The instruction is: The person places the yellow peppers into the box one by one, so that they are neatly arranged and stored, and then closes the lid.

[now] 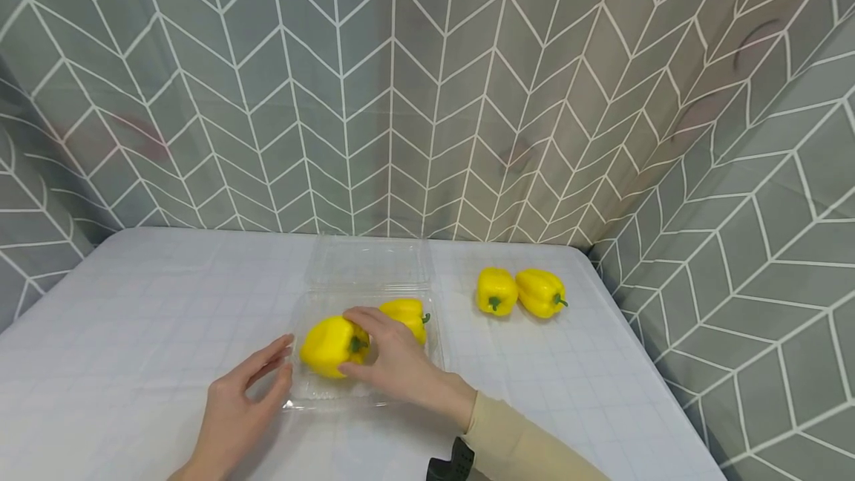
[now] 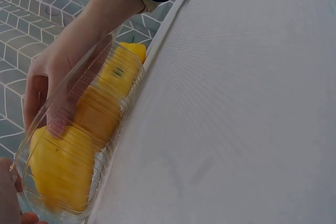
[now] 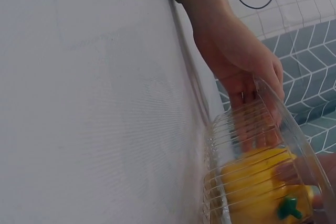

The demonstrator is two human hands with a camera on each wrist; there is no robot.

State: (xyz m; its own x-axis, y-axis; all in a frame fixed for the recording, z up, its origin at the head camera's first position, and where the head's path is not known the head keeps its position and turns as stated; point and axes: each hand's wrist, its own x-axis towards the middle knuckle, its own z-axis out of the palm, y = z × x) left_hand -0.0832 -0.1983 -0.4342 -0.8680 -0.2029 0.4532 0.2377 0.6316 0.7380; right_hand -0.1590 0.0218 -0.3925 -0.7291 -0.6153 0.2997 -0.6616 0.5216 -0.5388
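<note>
A yellow bell pepper (image 1: 329,348) lies at the left of a clear plastic clamshell container (image 1: 314,390), its green stem facing right. My right hand (image 1: 398,358) holds this pepper between thumb and fingers. Behind that hand, a second yellow bell pepper (image 1: 403,309) sits in the container, partly covered. At the container's left side is my left hand (image 1: 235,401), fingers extended and touching the plastic edge. Through the ribbed clear wall, the right wrist view shows the held pepper (image 3: 252,182) and the left hand (image 3: 239,51) beside the rim.
Two more yellow bell peppers, one blocky (image 1: 496,289) and one longer (image 1: 539,292), lie side by side on the white-covered table (image 1: 167,295) to the right. The container's clear lid (image 1: 369,262) is folded back. A patterned grey curtain (image 1: 414,95) stands behind the table.
</note>
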